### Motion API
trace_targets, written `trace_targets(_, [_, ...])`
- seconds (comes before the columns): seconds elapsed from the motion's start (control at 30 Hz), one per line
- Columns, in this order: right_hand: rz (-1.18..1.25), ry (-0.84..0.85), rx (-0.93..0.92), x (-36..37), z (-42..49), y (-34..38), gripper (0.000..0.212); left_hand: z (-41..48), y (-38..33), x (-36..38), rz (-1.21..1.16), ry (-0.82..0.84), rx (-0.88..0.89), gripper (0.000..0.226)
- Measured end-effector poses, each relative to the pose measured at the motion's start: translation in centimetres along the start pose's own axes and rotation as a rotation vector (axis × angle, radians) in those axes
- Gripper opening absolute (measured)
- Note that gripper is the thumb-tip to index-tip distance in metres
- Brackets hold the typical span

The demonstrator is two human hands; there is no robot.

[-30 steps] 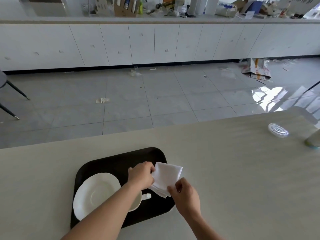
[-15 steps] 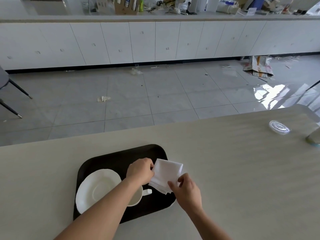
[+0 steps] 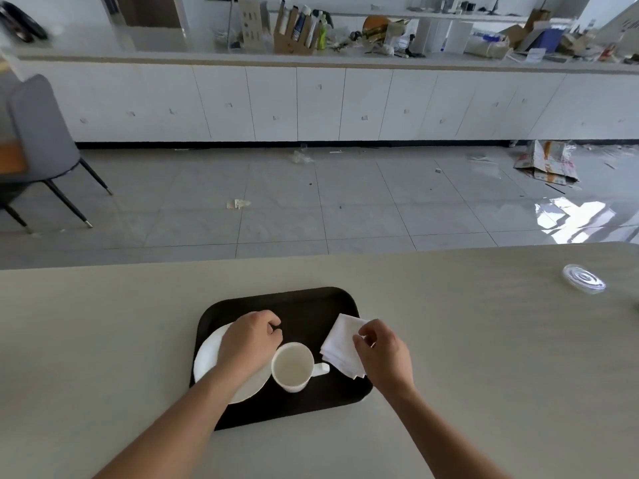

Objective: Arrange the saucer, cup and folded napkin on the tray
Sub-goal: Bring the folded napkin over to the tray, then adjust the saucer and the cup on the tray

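A dark tray (image 3: 304,305) lies on the pale table (image 3: 484,340) in front of me. On its left part sits a white saucer (image 3: 207,361), partly covered by my left hand (image 3: 249,340), whose fingers are curled with nothing in them. A white cup (image 3: 292,366) stands upright in the tray's middle, right of the saucer and overlapping its rim, handle pointing right. The folded white napkin (image 3: 340,344) lies on the tray's right part. My right hand (image 3: 383,350) pinches the napkin's right edge.
A clear plastic lid (image 3: 583,277) lies on the table at the far right. Beyond the table's far edge is tiled floor with scraps, a grey chair (image 3: 41,133) at the left and white cabinets along the wall.
My left hand has let go of the napkin and moved left over the saucer. The napkin now lies on the tray's right side under my right hand, and the cup is uncovered. The view has tilted up.
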State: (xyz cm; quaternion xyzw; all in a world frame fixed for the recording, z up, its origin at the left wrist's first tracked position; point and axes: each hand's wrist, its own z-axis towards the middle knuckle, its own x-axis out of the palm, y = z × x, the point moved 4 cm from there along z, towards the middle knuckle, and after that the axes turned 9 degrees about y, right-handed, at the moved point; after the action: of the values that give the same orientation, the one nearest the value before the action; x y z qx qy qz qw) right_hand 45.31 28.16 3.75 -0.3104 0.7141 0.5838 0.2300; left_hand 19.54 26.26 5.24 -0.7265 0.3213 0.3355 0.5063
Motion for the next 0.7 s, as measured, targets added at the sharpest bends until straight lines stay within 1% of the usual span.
trace_targets(0.1, [-0.019,0.049,-0.038,0.5,0.4,1.8,0.003,-2.7,3.3,-0.9,-0.046,-0.022,-0.087,0.024])
trace_targets(0.2, [-0.038,0.101,-0.093,1.2,1.1,3.8,0.011,-5.1,6.6,-0.9,-0.052,-0.022,-0.202,0.025])
trace_targets(0.37, [-0.143,0.201,-0.205,3.4,2.5,7.8,0.013,-7.8,11.4,-0.5,-0.128,-0.070,-0.333,0.024])
trace_targets(0.4, [-0.161,0.219,-0.222,3.8,2.8,8.6,0.013,-8.0,11.9,-0.5,-0.153,-0.085,-0.358,0.022])
trace_targets(0.47, [-0.201,0.258,-0.256,4.9,3.7,10.1,0.012,-8.2,12.3,-0.6,-0.193,-0.133,-0.412,0.009])
trace_targets(0.5, [-0.225,0.287,-0.266,5.5,4.1,10.7,0.010,-8.2,12.3,-0.7,-0.199,-0.155,-0.433,0.008])
trace_targets(0.57, [-0.277,0.382,-0.259,7.0,5.0,11.6,0.008,-8.0,12.5,-0.6,-0.196,-0.197,-0.450,0.027])
trace_targets(0.6, [-0.310,0.435,-0.251,7.7,5.3,11.9,0.008,-7.8,12.6,-0.5,-0.189,-0.209,-0.446,0.032])
trace_targets(0.63, [-0.342,0.484,-0.243,8.5,5.6,12.1,0.009,-7.7,12.8,-0.4,-0.175,-0.211,-0.444,0.033])
trace_targets(0.7, [-0.393,0.561,-0.233,10.0,6.1,12.3,0.011,-7.3,13.2,-0.3,-0.153,-0.202,-0.449,0.026])
